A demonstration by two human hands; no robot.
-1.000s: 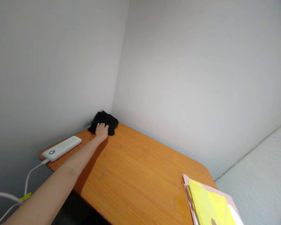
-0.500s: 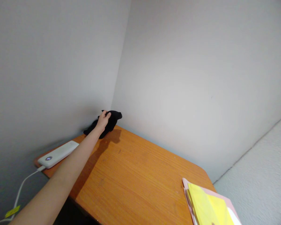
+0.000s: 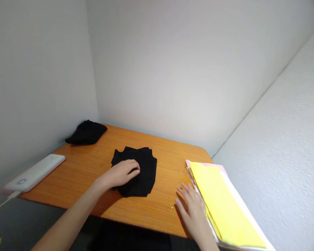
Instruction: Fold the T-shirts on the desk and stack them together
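A folded black cloth [image 3: 146, 174] with uneven edges lies nearly flat in the middle of the wooden table [image 3: 162, 216]. My left hand [image 3: 125, 172] rests on top of it, fingers curled and the thumb and fingertips close together at the fabric; part of the cloth is hidden under the hand. My right hand [image 3: 192, 207] is open, its fingers spread low over the tabletop. It is beside a stack with a yellow sheet or cloth [image 3: 222, 202] on top, at the table's right side.
In the far left corner, another black cloth bundle [image 3: 87, 133] lies against the wall. A white power bank [image 3: 36, 174] with a white cable [image 3: 0, 209] plugged in sits along the left edge. Walls [image 3: 157, 69] close off the table's back and left.
My left hand has come from the corner bundle to the table's middle, where a black cloth now lies under it. My right hand has entered view. The camera has turned.
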